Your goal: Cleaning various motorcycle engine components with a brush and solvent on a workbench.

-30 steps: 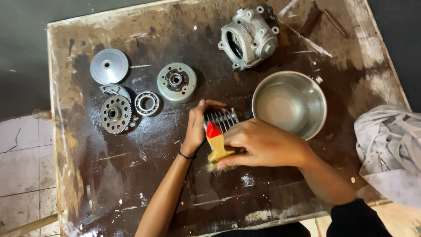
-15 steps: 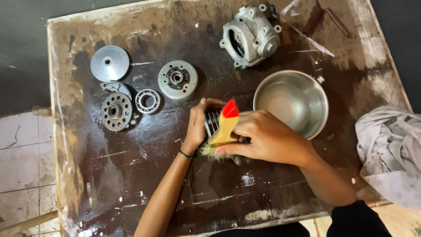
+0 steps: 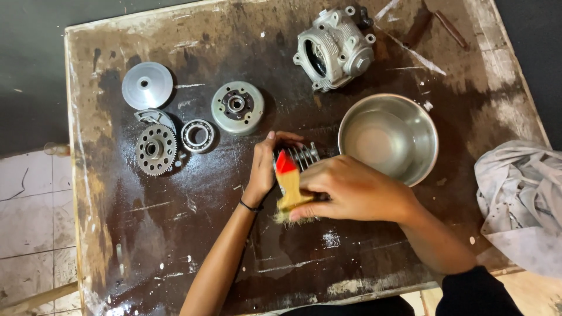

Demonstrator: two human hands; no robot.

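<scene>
My left hand (image 3: 266, 167) grips a finned metal engine part (image 3: 300, 155) and steadies it on the dark, stained wooden table (image 3: 193, 234). My right hand (image 3: 351, 190) is closed around a paintbrush with a wooden handle and red tip (image 3: 287, 181). The brush bristles point down at the near side of the finned part, which both hands mostly cover.
A steel bowl (image 3: 389, 137) sits just right of my hands. Behind it lies a cast engine housing (image 3: 335, 48). At the left are a round metal plate (image 3: 147, 85), a rotor (image 3: 237, 107), a bearing ring (image 3: 197, 136) and a toothed gear (image 3: 156, 150). A grey rag (image 3: 518, 205) hangs off the right edge.
The brush has swung in my right hand: its red tip tilted up and right half a second ago, now it leans left and lower against the finned part. My left hand has kept its grip.
</scene>
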